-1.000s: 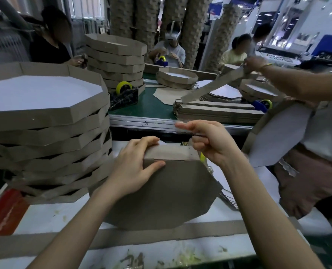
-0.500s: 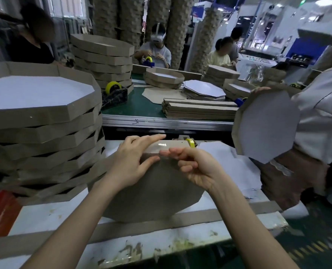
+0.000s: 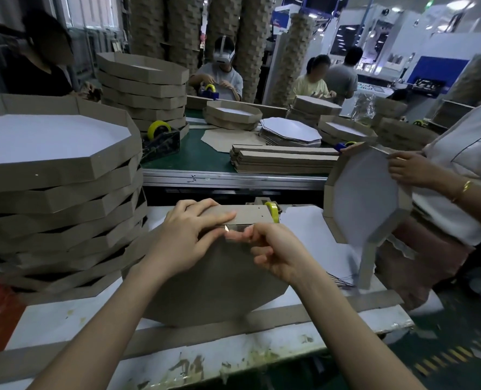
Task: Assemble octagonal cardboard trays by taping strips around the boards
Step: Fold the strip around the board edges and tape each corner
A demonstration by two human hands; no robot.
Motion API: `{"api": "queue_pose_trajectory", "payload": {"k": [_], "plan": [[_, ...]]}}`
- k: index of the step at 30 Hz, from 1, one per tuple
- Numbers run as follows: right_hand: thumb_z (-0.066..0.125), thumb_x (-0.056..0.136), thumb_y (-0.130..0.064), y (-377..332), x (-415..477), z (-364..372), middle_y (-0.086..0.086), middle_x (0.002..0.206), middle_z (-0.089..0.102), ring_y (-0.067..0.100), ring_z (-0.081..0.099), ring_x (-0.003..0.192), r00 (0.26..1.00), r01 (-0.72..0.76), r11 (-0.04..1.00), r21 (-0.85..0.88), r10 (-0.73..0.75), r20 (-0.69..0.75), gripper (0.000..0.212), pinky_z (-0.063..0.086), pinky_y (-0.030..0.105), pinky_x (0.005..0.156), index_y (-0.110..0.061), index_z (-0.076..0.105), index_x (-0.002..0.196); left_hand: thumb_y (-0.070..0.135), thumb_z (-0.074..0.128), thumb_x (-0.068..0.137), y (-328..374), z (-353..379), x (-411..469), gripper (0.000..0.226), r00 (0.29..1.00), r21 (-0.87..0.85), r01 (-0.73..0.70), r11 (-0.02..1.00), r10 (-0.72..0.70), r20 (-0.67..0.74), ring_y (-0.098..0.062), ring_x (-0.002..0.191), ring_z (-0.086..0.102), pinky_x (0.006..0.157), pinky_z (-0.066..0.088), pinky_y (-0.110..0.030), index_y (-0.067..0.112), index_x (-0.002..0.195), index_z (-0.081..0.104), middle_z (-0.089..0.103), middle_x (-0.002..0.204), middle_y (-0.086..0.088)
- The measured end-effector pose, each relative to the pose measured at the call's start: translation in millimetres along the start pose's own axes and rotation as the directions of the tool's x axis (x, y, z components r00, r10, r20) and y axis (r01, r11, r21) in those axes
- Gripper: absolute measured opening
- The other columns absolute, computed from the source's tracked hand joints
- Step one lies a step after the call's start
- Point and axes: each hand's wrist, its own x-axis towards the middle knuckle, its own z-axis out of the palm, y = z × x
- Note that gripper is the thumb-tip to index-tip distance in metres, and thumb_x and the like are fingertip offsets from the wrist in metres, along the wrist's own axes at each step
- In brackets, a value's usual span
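Your L hand (image 3: 188,237) lies flat-fingered, pressing; your R hand (image 3: 278,251) pinches. The board (image 3: 219,291) leans right in front of you w/ the strip (image 3: 250,213) along its top edge. The tape (image 3: 235,228) has come off the dispenser (image 3: 271,212) onto that seam, so the 1st joint's prob. going on.

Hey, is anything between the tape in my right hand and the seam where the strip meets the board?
Nothing visible is in the way. The right hand pinches the tape right at the seam between strip and board. The left hand presses the strip just left of it, its thumb tip by the tape's left end.
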Motion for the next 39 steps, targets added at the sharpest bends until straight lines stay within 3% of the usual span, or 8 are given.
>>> {"api": "queue_pose_trajectory", "payload": {"k": [4, 7, 9, 11, 15, 25, 31, 39], "plan": [[0.033, 0.078, 0.006, -0.4, 0.6, -0.4, 0.021, 0.076, 0.074, 0.009, 0.021, 0.031, 0.995, 0.075, 0.949, -0.306, -0.092, -0.039, 0.027, 0.029, 0.017, 0.037, -0.009, 0.049, 0.063, 0.038, 0.054, 0.096, -2.9, -0.7, 4.1, 0.035, 0.999, 0.015, 0.038, 0.999, -0.038, 0.000, -0.021, 0.123, 0.036, 0.104, 0.032, -0.040, 0.048, 0.129, 0.056, 0.048, 0.140, 0.013], [0.038, 0.079, 0.003, 7.8, 5.6, -7.1, 0.009, 0.063, 0.071, 0.013, 0.035, 0.039, 0.895, 0.368, 0.777, -0.511, -0.445, -0.033, 0.033, 0.033, 0.022, 0.042, -0.015, 0.052, 0.054, 0.039, 0.054, 0.096, -5.0, -1.0, 7.0, 0.034, 0.998, 0.022, 0.061, 0.998, -0.061, -0.005, -0.021, 0.122, 0.036, 0.105, 0.032, -0.041, 0.049, 0.129, 0.055, 0.047, 0.141, 0.012], [0.048, 0.079, -0.002, 8.8, 10.7, -14.7, 0.003, 0.064, 0.068, 0.010, 0.044, 0.050, 0.659, 0.604, 0.467, -0.646, -0.748, 0.075, 0.025, 0.037, 0.023, 0.051, -0.016, 0.060, 0.062, 0.039, 0.054, 0.096, -3.1, 1.0, 8.2, 0.034, 0.999, 0.027, 0.046, 0.999, -0.046, -0.003, -0.021, 0.122, 0.036, 0.103, 0.032, -0.039, 0.049, 0.129, 0.056, 0.047, 0.141, 0.013], [0.064, 0.081, -0.013, 4.8, 14.2, -22.7, 0.000, 0.084, 0.066, 0.007, 0.051, 0.070, 0.473, 0.664, 0.111, -0.739, -0.828, 0.301, 0.008, 0.040, 0.021, 0.063, -0.014, 0.067, 0.089, 0.038, 0.055, 0.096, -1.8, 2.3, 9.1, 0.035, 0.999, 0.027, 0.040, 0.999, -0.040, -0.002, -0.021, 0.122, 0.036, 0.102, 0.031, -0.038, 0.048, 0.129, 0.055, 0.047, 0.141, 0.013], [0.087, 0.070, -0.040, 1.3, 27.6, -31.4, 0.010, 0.122, 0.058, 0.026, 0.052, 0.105, 0.473, 0.526, -0.339, -0.780, -0.646, 0.599, 0.073, 0.046, 0.036, 0.091, -0.012, 0.058, 0.131, 0.035, 0.056, 0.096, -4.3, 0.2, 9.6, 0.036, 0.998, 0.005, 0.055, 0.998, -0.055, -0.008, -0.023, 0.123, 0.037, 0.103, 0.031, -0.039, 0.045, 0.130, 0.055, 0.048, 0.141, 0.011], [0.070, 0.091, -0.020, -6.1, 44.2, -24.3, 0.006, 0.100, 0.064, 0.021, 0.052, 0.082, 0.166, 0.633, -0.393, -0.667, -0.772, 0.613, 0.009, 0.049, 0.036, 0.066, -0.016, 0.077, 0.096, 0.038, 0.054, 0.096, -2.4, 0.3, 9.2, 0.035, 0.998, 0.036, 0.058, 0.998, -0.058, -0.005, -0.021, 0.123, 0.037, 0.102, 0.032, -0.037, 0.045, 0.130, 0.056, 0.047, 0.140, 0.014], [0.076, 0.086, -0.018, -5.4, 44.1, -26.8, 0.006, 0.100, 0.059, 0.017, 0.047, 0.089, 0.221, 0.685, -0.339, -0.645, -0.747, 0.627, 0.004, 0.040, 0.022, 0.069, -0.020, 0.080, 0.088, 0.037, 0.052, 0.097, -2.9, -2.1, 12.2, 0.036, 0.998, 0.010, 0.058, 0.998, -0.058, 0.006, -0.020, 0.122, 0.037, 0.103, 0.032, -0.039, 0.046, 0.132, 0.054, 0.047, 0.139, 0.015], [0.073, 0.087, -0.022, -4.5, 48.3, -25.3, 0.012, 0.104, 0.062, 0.020, 0.046, 0.088, 0.173, 0.619, -0.462, -0.635, -0.708, 0.685, 0.014, 0.031, 0.023, 0.073, -0.016, 0.075, 0.075, 0.036, 0.047, 0.100, 0.0, -6.4, 11.0, 0.036, 0.995, 0.015, 0.067, 0.998, -0.067, 0.072, -0.020, 0.125, 0.032, 0.106, 0.030, -0.041, 0.057, 0.129, 0.048, 0.042, 0.145, 0.012]]}}
